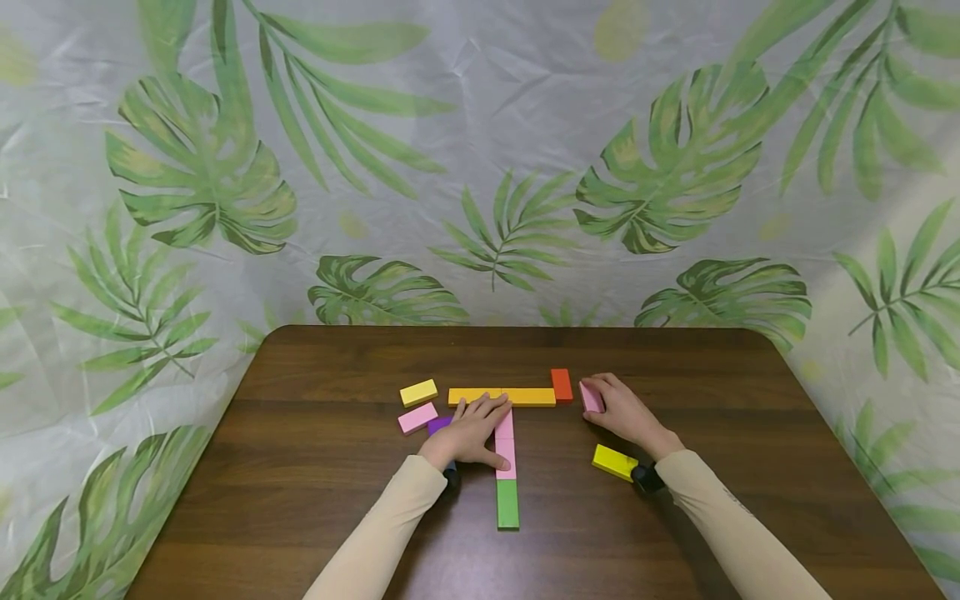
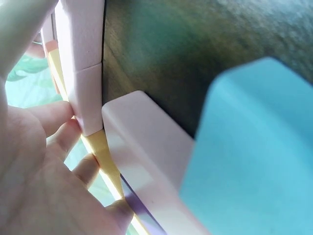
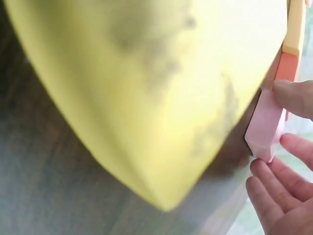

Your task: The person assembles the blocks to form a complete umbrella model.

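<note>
Layout on the table (image 1: 300,500), nearest first: green block (image 1: 507,504), then two pink blocks (image 1: 506,457) end to end in a column running toward the far edge. The column meets a crosswise row of two orange blocks (image 1: 528,397), parallel to that edge. Red block (image 1: 562,385) touches the row's right end and points toward the far edge. Judgement: this joined part counts as done, the figure looks unfinished.

Loose, near to far: bright yellow block (image 1: 613,461) beside the right wrist, blue block (image 2: 259,147) near the left wrist, purple block (image 1: 439,426) partly hidden; toward the left edge, a spare pink block (image 1: 417,418) and a pale yellow block (image 1: 418,392). These probably remain to be placed.

Grip, left hand (image 1: 472,433): fingers spread, resting across the pink column, fingertips near the orange row; seems to steady it. Grip, right hand (image 1: 626,414): thumb and fingers pinch another pink block (image 1: 591,398), just right of the red block, narrow gap between; apparently being aligned.
</note>
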A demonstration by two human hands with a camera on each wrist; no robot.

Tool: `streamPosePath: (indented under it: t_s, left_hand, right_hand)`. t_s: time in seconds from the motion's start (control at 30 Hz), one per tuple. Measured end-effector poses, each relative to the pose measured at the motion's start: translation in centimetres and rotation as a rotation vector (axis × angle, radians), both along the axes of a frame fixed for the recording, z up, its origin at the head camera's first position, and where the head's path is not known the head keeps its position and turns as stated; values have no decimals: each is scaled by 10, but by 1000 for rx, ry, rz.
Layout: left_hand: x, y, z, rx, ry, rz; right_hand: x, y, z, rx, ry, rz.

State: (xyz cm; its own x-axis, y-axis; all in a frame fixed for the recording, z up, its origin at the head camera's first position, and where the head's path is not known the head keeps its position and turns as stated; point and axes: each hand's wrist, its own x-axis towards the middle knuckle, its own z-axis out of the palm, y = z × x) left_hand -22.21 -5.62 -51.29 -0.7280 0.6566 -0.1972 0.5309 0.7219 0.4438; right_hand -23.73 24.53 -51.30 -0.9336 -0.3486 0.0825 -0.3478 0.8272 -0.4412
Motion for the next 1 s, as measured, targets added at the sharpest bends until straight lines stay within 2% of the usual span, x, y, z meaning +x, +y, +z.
streamPosePath:
  t_s: [0.03,0.07,0.2,1.0]
  left_hand:
    - [1,0,2,-11,5,0]
    - [5,2,10,-24,-9,8]
    - [7,2,14,-56,13,4]
    - [7,1,16,-40,12,3]
  right_hand:
    - [-1,0,1,-3,3,4]
    - [-1,0,1,-5,5,5]
    - [-5,0,3,-15,16,5]
    - [-41,-21,19,-82,-7,-3]
